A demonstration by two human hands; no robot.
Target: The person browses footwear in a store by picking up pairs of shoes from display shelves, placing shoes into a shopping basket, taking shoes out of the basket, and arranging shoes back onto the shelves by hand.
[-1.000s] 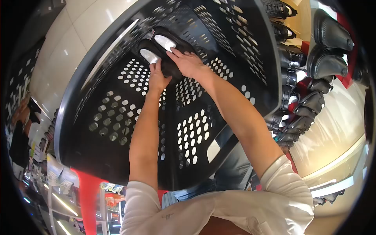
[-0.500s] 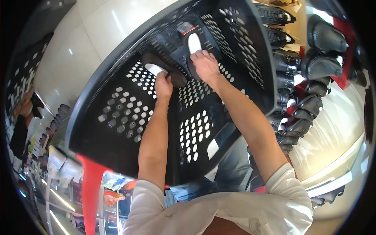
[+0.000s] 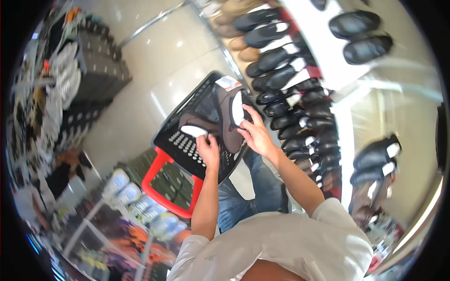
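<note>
Two dark brown slip-on shoes with white insoles are over the black basket. The left brown shoe [image 3: 212, 126] lies slanted, and my left hand [image 3: 209, 151] grips it at the white insole end, fingers curled. The right brown shoe [image 3: 229, 133] points its toe towards me, with a white and orange tag [image 3: 228, 83] beyond its far end. My right hand [image 3: 258, 136] has its thumb and fingers on that shoe's side, by the insole. Under them is the perforated black basket [image 3: 165, 136] with its red handle [image 3: 151, 175] folded out to the left.
Rows of black shoes [image 3: 281, 77] stand on the display shelf at the right. More black shoes [image 3: 361, 35] sit on a white ledge beyond. At the left are stacked dark boxes [image 3: 101, 61] and a tiled floor [image 3: 145, 65]. Colourful shoes fill a rack [image 3: 93, 215] at lower left.
The basket now appears smaller and farther off, its red handle fully in view. Both shoes now appear higher relative to the basket, with my hands still at them. The view has shifted.
</note>
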